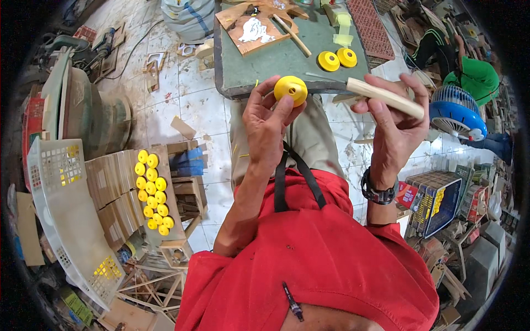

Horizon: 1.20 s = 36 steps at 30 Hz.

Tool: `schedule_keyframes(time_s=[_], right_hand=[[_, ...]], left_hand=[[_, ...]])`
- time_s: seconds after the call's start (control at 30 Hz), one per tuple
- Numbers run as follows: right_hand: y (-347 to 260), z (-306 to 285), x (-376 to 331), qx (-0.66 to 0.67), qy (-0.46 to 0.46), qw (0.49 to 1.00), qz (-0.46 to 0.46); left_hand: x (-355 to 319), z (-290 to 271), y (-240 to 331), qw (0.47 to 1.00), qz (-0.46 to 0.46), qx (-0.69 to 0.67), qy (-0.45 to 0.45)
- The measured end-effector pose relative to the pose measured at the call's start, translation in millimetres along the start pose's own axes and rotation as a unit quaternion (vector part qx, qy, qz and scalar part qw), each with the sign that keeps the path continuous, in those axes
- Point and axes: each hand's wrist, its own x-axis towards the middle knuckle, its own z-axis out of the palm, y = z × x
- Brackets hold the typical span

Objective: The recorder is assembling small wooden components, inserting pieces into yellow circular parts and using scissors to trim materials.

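My left hand (pixel 264 131) is closed around a yellow disc (pixel 284 86), thumb at its front. The disc is round, slightly domed, with a small dark hole in the middle. In my right hand (pixel 393 140) lies a tool with a pale wooden handle (pixel 381 96), held between the thumb and the fingers. A thin grey shaft seems to run from its left end towards the disc; its tip stays apart from the disc. Two more yellow discs, a near one (pixel 328 61) and a far one (pixel 346 57), rest on the green-topped table (pixel 243 74) beyond my hands.
On the table lie a wooden board (pixel 237 19) with white paste and a wooden stick (pixel 292 36). Several yellow discs (pixel 151 174) stand in rows on a plank at left, beside a white plastic crate (pixel 61 204). A blue fan (pixel 458 113) and a person in green (pixel 479 80) are at right.
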Motion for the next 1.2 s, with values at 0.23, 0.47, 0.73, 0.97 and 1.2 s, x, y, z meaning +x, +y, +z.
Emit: schedule_keyframes(time_s=[0.23,0.47,0.73,0.97,1.2], right_hand=[[6.3,-2.1,-14.0,-0.113,-0.076,0.982,-0.128],[10.3,7.1,-11.9,-0.196,-0.109,0.958,-0.179],[8.9,7.5,-5.6,-0.255,-0.16,0.93,-0.21],[-1.9,9.1,-9.5,-0.246,-0.137,0.935,-0.215],[-4.5,15.4,-7.7,-0.3,-0.178,0.908,-0.233]], left_hand=[[-5.9,4.6,-1.8,0.999,0.048,0.0,-0.016],[-8.9,7.2,-2.3,0.998,0.064,-0.003,-0.012],[-9.8,7.2,-2.3,0.997,0.07,0.014,-0.01],[-6.9,4.6,-4.7,0.997,0.072,0.02,0.001],[-7.7,7.1,-1.9,0.997,0.072,0.022,0.009]])
